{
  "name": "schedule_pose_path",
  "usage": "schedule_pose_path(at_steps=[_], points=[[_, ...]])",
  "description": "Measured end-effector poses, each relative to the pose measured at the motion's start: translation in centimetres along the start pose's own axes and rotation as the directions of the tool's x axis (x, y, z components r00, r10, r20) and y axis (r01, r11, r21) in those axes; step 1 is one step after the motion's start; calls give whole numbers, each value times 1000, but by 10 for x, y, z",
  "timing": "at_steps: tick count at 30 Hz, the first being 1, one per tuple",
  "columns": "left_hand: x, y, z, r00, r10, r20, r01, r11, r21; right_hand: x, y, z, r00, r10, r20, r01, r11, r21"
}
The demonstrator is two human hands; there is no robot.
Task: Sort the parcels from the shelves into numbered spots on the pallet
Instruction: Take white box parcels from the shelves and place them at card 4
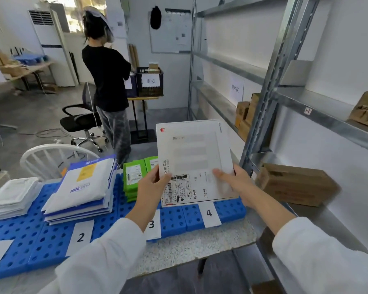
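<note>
Both hands, left hand (pixel 152 183) and right hand (pixel 236 181), pinch the white parcel (pixel 194 158) by its lower edge, above spot 4 (pixel 209 213).

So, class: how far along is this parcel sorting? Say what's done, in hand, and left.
Done: white packets, blue-white mailers and green parcels are stacked on the pallet.
In hand: left hand and right hand hold a white box over label 4.
Left: brown cartons on the shelves.
</note>
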State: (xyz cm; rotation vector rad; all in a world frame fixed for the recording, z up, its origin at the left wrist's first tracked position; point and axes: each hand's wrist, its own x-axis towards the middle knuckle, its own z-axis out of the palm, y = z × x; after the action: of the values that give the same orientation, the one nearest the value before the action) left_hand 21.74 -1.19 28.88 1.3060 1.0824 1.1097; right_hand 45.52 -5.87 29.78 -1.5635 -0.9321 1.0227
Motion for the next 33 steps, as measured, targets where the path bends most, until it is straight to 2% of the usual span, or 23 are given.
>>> schedule_pose_path(at_steps=[5, 12, 23, 29, 33], points=[[53, -6, 2, 999, 0, 41, 1, 1000, -22, 45, -5, 6, 1000, 3, -3, -3, 1000, -27], [124, -15, 10, 997, -14, 76, 20, 996, -86, 111, -15, 11, 995, 63, -78, -69, 994, -85], [210, -58, 19, 979, -86, 186, 86, 996, 13, 191, 19, 16, 974, 173, -148, -185, 980, -70], [244, -84, 53, 978, -143, 152, 140, 990, 31, 245, 42, -5, 962, 241, -125, -252, 964, -81], [266, -105, 77, 977, -191, 94, 180, 978, 108, 286, 61, -18, 958, 281, -61, -286, 954, -91]])
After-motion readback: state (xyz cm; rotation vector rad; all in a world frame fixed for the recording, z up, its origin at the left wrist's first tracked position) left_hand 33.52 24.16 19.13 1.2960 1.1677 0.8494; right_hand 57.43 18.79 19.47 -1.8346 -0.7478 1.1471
